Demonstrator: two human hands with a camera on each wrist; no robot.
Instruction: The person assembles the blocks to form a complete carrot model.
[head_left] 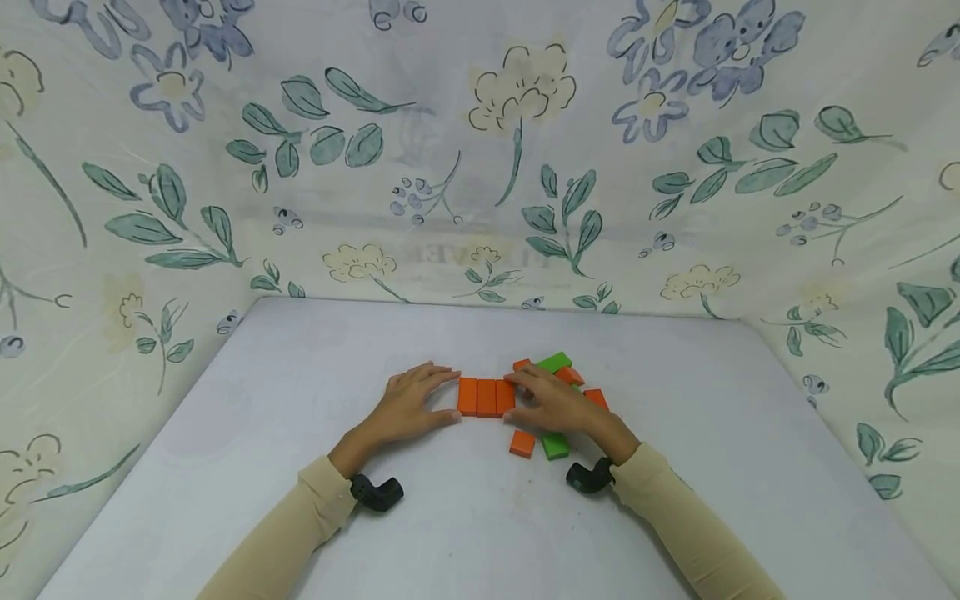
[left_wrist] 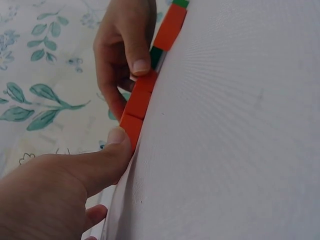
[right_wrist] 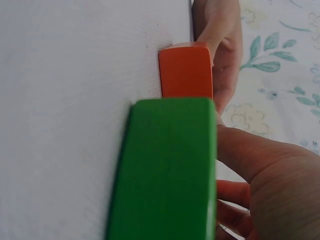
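Note:
Three orange blocks (head_left: pixel 487 397) lie side by side in a row on the table. My left hand (head_left: pixel 405 406) holds the left end block (left_wrist: pixel 131 129) between thumb and fingers, the thumb at its near end in the left wrist view. At the other end of the row, my right hand (head_left: pixel 553 402) pinches the right end block (head_left: pixel 505 398), thumb at the near edge and index finger at the far edge. In the right wrist view, a green block (right_wrist: pixel 165 170) stands large in front of the right hand and hides part of it.
Around and under the right hand lie several loose blocks, among them a green block (head_left: pixel 555 362), an orange block (head_left: pixel 596 398) and a small orange block (head_left: pixel 522 443). Another green block (head_left: pixel 556 447) is near the right wrist. A floral cloth (head_left: pixel 420 275) borders the white table (head_left: pixel 450 517).

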